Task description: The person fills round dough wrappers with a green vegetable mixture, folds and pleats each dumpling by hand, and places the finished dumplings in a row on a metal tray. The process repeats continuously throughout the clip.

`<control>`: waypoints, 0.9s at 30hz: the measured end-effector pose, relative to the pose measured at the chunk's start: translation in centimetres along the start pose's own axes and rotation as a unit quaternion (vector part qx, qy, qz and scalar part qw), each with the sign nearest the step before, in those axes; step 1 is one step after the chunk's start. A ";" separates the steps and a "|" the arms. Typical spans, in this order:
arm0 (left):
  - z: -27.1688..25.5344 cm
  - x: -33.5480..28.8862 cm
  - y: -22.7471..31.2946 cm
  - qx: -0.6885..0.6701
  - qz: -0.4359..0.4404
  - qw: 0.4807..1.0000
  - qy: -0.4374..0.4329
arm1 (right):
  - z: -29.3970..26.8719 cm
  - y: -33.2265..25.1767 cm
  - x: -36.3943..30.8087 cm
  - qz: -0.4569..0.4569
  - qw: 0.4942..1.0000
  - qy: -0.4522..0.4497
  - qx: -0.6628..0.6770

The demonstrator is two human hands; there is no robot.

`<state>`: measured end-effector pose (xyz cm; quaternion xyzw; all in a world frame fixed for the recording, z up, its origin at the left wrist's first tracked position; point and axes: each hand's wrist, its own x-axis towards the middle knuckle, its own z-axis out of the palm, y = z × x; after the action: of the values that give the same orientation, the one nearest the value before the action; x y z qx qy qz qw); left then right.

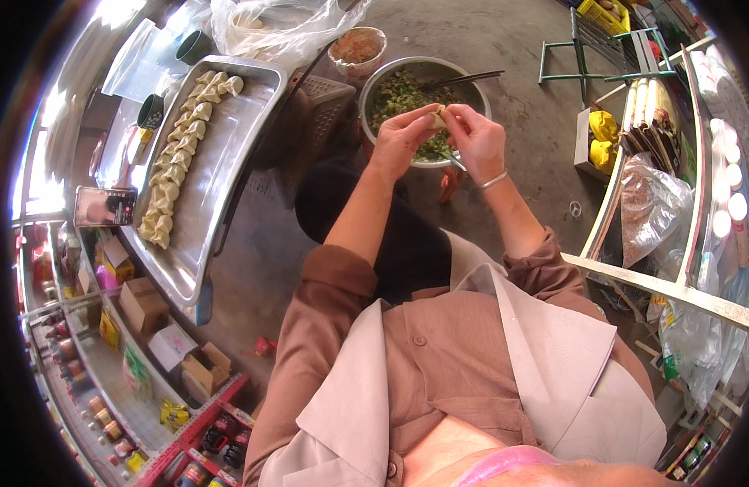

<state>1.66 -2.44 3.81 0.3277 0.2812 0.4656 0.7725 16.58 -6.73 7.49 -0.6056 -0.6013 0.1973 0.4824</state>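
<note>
Over a metal bowl [483, 89], my left hand [403, 140] and my right hand [477, 140] pinch a small pale dumpling [437, 121] between their fingertips. Fingers cover much of it. A short shiny piece [457, 161] shows under my right hand; I cannot make out whether the hand holds it. Chopped green filling [400, 91] lies in the bowl, and dark chopsticks [472, 78] rest across its right rim. To the left, a long metal tray [228, 138] carries folded dumplings [178, 154] lined up along its left side.
A tub of reddish-orange food [357, 47] stands behind the bowl, near a clear plastic bag [269, 32]. A phone [105, 206] is propped left of the tray. Stocked shelves [90, 349] run along the left. A rack [666, 280] with bagged goods stands at right, a folding stool [585, 61] behind.
</note>
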 end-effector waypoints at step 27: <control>0.4 -0.4 0.3 0.146 0.032 0.989 -0.002 | -0.2 1.4 0.1 0.055 0.995 -0.073 0.031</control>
<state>1.70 -2.77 4.33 0.4466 0.3337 0.4435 0.7018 17.53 -6.49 6.51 -0.6063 -0.5946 0.2855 0.4442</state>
